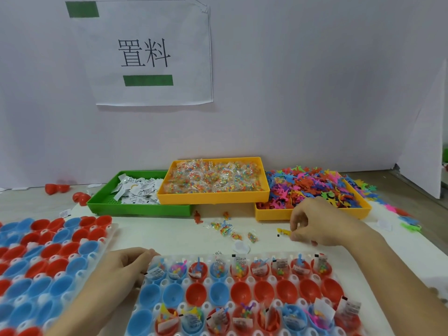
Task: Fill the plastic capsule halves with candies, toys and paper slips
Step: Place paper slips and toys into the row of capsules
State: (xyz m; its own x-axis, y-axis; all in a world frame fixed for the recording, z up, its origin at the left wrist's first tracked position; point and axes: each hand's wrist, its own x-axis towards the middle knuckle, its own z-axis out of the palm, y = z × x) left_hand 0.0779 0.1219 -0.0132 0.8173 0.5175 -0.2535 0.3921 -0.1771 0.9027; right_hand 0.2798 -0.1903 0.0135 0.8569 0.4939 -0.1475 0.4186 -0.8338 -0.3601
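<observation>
Left hand curled, right hand seemingly pinching.

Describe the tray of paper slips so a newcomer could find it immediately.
Look along the back wall under the paper sign. Three trays sit there; the slip tray is leftmost, its right end tucked under the candy tray. It is the only green one; the others are yellow.
</observation>
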